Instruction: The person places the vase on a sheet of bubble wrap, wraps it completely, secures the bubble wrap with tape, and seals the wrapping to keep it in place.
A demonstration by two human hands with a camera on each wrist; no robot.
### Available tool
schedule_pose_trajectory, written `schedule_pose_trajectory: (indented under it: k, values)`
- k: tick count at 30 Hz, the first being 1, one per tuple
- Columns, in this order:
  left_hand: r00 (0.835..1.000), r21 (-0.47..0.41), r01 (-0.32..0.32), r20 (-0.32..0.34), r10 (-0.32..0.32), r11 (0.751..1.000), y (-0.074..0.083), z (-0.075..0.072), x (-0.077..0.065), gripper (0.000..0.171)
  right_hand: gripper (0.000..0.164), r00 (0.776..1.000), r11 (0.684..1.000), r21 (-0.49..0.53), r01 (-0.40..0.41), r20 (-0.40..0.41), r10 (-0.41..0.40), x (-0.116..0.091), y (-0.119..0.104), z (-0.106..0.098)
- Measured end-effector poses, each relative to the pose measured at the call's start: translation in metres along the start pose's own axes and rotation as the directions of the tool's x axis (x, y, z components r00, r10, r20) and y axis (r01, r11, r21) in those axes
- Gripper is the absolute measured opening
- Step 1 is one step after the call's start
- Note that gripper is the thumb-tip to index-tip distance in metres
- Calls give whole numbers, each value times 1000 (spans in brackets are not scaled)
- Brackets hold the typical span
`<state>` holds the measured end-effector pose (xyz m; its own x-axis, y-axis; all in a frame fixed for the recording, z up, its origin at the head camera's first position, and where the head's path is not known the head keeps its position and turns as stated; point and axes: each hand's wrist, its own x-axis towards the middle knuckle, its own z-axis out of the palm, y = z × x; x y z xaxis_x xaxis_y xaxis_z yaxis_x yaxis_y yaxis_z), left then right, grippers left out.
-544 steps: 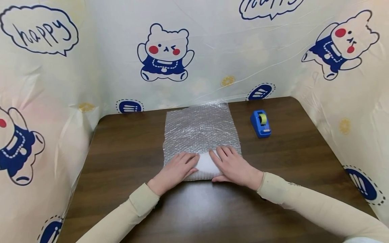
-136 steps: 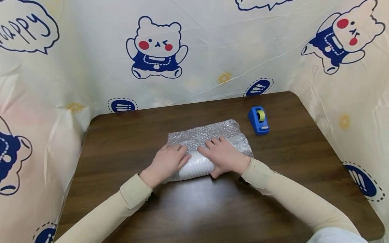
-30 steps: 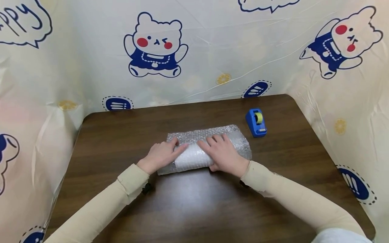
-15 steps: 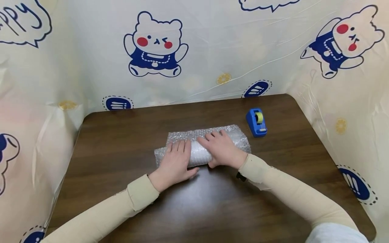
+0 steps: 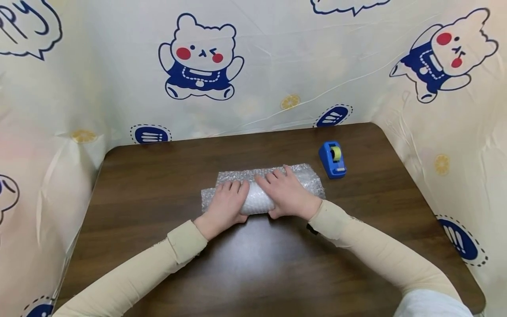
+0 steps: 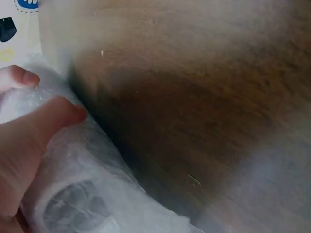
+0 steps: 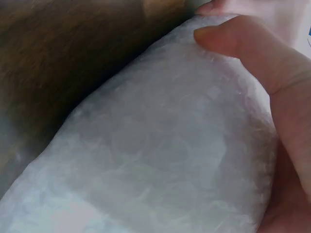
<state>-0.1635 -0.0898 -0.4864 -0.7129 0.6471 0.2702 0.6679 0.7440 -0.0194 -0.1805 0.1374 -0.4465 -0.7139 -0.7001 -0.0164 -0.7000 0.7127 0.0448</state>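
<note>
A white, roughly cylindrical bundle in clear bubble wrap lies crosswise on the brown table. Only a short flat strip of the sheet shows beyond it. My left hand grips the left part, fingers over the top and thumb on the near side. On the right part, my right hand holds it the same way, fingers spread toward the far side. The left wrist view shows the bundle's round, hollow-looking end under loose wrap. Close up in the right wrist view, my right thumb presses the bubbled surface.
A blue tape dispenser with a yellowish roll stands at the back right of the table, beyond the bundle. Cartoon-printed cloth hangs round the back and both sides.
Since the earliest frame, the long flat sheet has been rolled up round the white core, leaving a short strip. Lately my left hand has shifted from the left end to grip over the bundle.
</note>
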Motion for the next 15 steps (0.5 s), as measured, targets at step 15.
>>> schedule_pose_trajectory:
  k: [15]
  values:
    - [997, -160, -10, 73, 22, 987, 2, -2, -1, 77, 119, 984, 953, -285, -99, -169, 52, -34, -42, 20]
